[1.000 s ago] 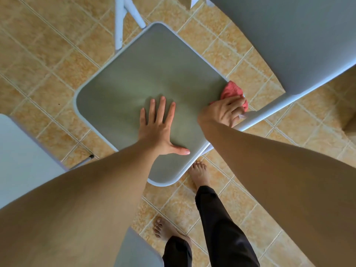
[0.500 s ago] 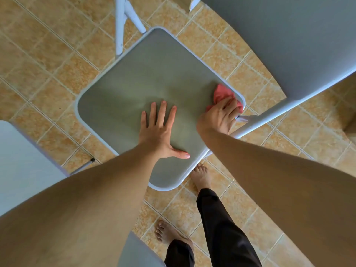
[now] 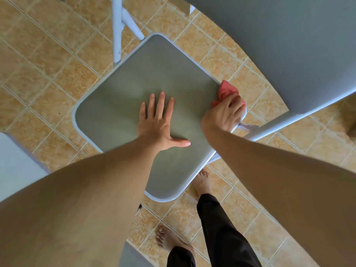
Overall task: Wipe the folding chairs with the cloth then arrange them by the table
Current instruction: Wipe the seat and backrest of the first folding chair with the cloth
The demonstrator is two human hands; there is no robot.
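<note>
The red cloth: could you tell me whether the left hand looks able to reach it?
Probably yes: the left hand lies flat on the chair seat, only bare seat between it and the red cloth, though the right hand grips that cloth.

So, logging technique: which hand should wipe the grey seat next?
The right hand: it grips the pink cloth at the edge of the grey folding-chair seat, while the left hand lies flat on it, empty.

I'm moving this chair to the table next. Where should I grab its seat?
Probably the rounded rim of the seat, at its left corner, from the left with the left hand: that edge overhangs open floor, while the right hand and cloth occupy the right corner.
</note>
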